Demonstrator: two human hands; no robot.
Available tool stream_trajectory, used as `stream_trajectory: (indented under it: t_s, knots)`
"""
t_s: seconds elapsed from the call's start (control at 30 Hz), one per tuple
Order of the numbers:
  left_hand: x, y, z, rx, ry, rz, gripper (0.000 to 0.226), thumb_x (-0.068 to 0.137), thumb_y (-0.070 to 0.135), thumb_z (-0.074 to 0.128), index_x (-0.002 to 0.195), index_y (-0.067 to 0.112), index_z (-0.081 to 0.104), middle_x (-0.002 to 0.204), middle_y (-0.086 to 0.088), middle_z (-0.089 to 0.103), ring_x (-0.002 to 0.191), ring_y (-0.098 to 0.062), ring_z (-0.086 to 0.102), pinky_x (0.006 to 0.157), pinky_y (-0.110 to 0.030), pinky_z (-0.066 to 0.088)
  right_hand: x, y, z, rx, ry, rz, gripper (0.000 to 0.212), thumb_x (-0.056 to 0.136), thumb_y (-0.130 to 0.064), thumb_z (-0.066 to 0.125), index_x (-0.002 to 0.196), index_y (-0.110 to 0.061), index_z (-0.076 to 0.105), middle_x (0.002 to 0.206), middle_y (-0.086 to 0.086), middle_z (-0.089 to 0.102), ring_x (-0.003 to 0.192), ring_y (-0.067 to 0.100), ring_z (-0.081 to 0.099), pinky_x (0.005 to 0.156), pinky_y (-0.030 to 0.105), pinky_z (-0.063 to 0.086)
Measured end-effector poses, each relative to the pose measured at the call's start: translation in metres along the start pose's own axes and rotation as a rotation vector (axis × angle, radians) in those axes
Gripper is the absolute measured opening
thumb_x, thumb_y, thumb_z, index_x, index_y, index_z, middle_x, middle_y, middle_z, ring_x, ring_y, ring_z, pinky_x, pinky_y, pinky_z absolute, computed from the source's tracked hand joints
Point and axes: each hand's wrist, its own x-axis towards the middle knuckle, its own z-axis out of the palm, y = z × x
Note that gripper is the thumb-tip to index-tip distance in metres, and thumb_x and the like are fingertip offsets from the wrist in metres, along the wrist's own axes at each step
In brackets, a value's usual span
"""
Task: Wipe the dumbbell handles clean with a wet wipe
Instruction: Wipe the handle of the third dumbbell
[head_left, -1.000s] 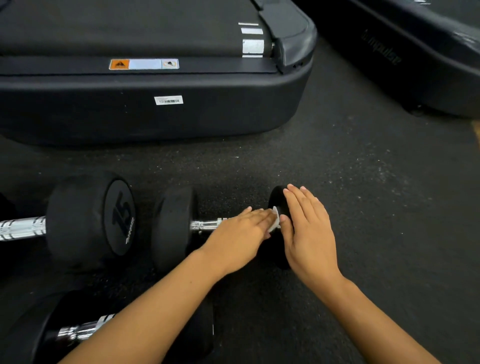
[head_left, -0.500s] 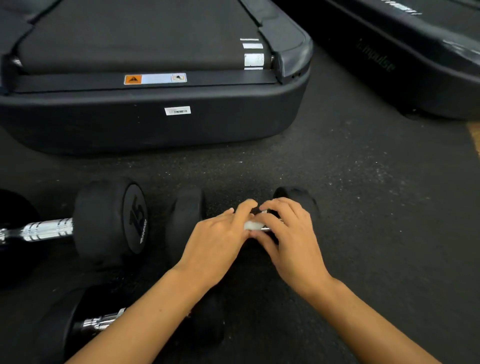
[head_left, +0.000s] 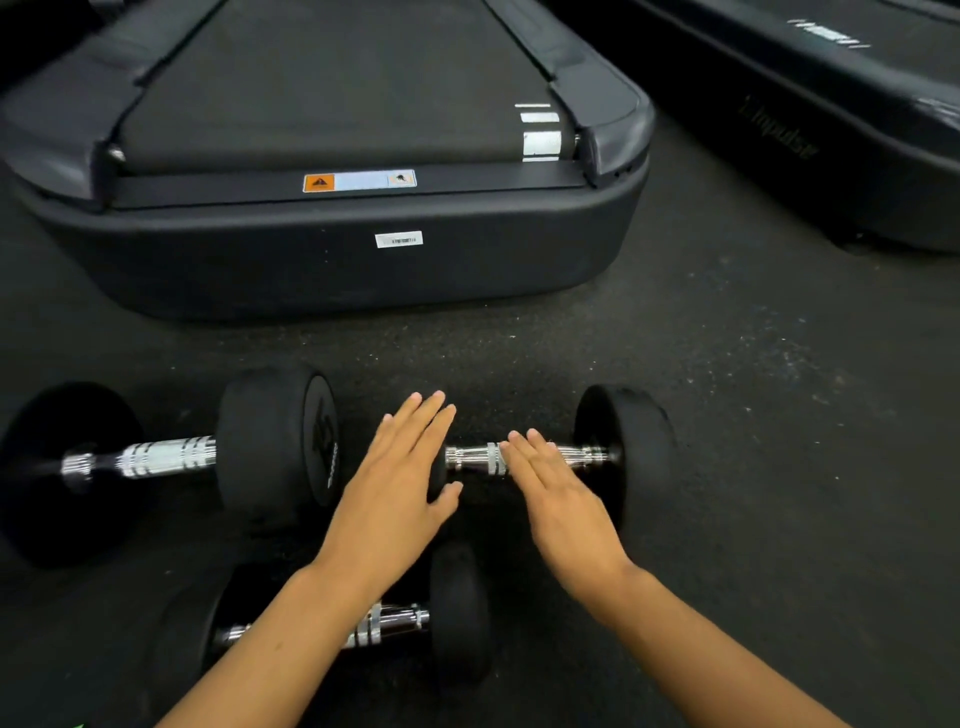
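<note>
Three black dumbbells with chrome handles lie on the dark rubber floor. My left hand (head_left: 395, 483) lies flat, fingers straight, on the left head of the middle dumbbell (head_left: 623, 452) and hides that head. My right hand (head_left: 561, 493) rests flat across this dumbbell's handle (head_left: 472, 458), fingers stretched toward the left. No wet wipe shows; whether it lies under my right fingers I cannot tell. A second dumbbell (head_left: 161, 457) lies to the left. The third dumbbell (head_left: 460, 613) lies nearer, partly under my left forearm.
A black treadmill (head_left: 337, 270) ends just beyond the dumbbells, with an orange warning label on its rear edge. A second dark machine (head_left: 831, 130) runs along the back right. Bare rubber floor (head_left: 779, 467) stretches to the right of the middle dumbbell.
My hands have parted: the left slid onto the left head, the right flattened over the handle. The white wipe seen between the fingertips earlier no longer shows. The view has tilted up.
</note>
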Motion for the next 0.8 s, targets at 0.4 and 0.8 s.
stream_trajectory:
  t_s: [0.4, 0.8]
  knots:
    - [-0.003, -0.004, 0.01, -0.144, 0.072, -0.015, 0.072, 0.084, 0.018, 0.065, 0.144, 0.023, 0.024, 0.151, 0.015, 0.015, 0.14, 0.002, 0.0, 0.114, -0.02, -0.005, 0.021, 0.003, 0.007, 0.124, 0.006, -0.152, 0.052, 0.076, 0.012, 0.053, 0.123, -0.007, 0.058, 0.13, 0.011, 0.056, 0.123, 0.029, 0.049, 0.104, 0.043, 0.029]
    - [-0.002, -0.004, 0.015, -0.187, 0.108, -0.055, 0.07, 0.083, 0.013, 0.065, 0.143, 0.023, 0.03, 0.147, 0.02, 0.016, 0.139, 0.006, 0.0, 0.112, -0.016, -0.008, 0.045, -0.02, 0.017, 0.172, -0.026, -0.038, 0.042, 0.084, -0.002, 0.055, 0.126, -0.002, 0.054, 0.123, 0.016, 0.059, 0.116, 0.031, 0.054, 0.098, 0.036, 0.041]
